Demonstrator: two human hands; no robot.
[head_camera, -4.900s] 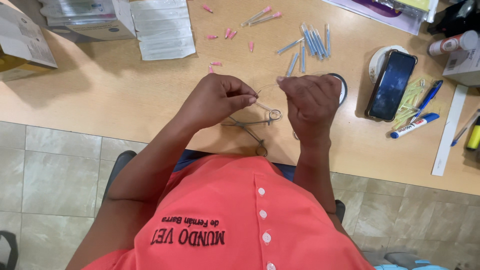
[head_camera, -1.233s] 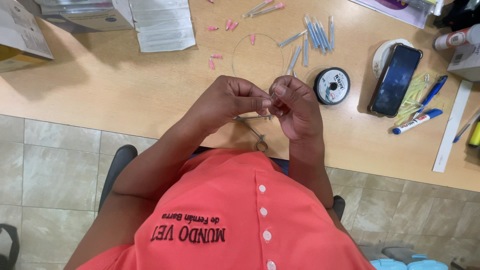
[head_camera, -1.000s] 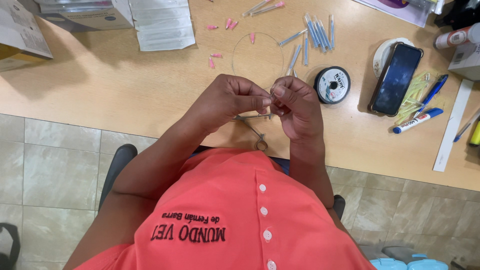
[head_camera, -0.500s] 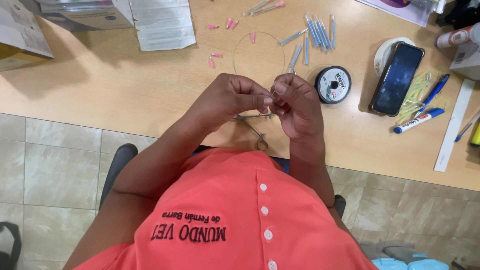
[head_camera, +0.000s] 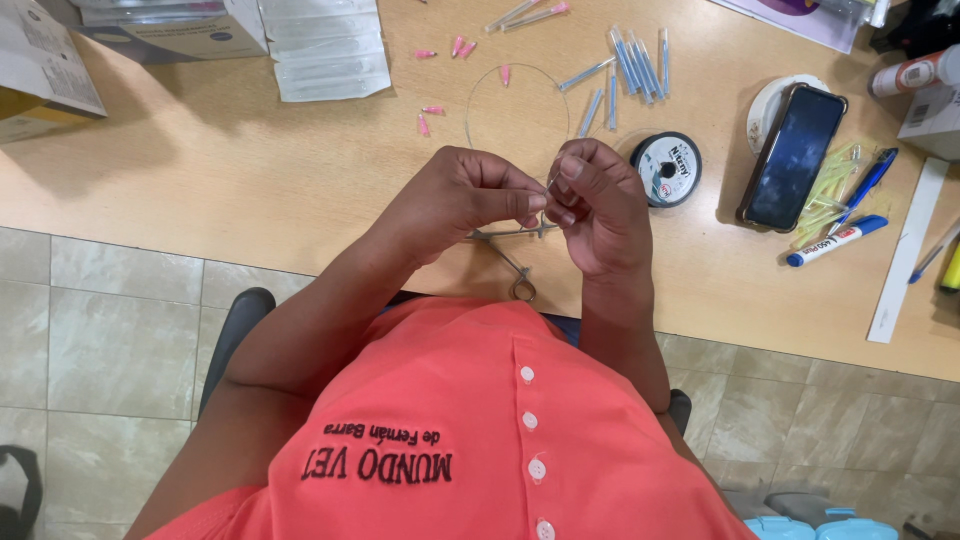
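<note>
My left hand (head_camera: 460, 200) and my right hand (head_camera: 595, 205) meet fingertip to fingertip above the wooden table (head_camera: 200, 180). Both pinch a thin clear thread (head_camera: 515, 72) that arches away from my fingers in a loop over the table. Whether a small needle sits between the fingertips I cannot tell. Under my hands lies a pair of metal scissor-handled forceps (head_camera: 510, 255). A black spool of thread (head_camera: 666, 168) rests just right of my right hand.
Several blue-capped needles (head_camera: 630, 65) and pink caps (head_camera: 430, 110) lie scattered beyond my hands. A dark phone (head_camera: 793, 156), blue pens (head_camera: 835, 240), a white ruler (head_camera: 908, 250) sit to the right. Boxes (head_camera: 40, 70) and flat packets (head_camera: 325, 50) stand at the far left.
Seconds ago my hands were a little apart; now they are together at the fingertips. The thread loop has grown and stands out over the table. In the last second almost nothing moved.
</note>
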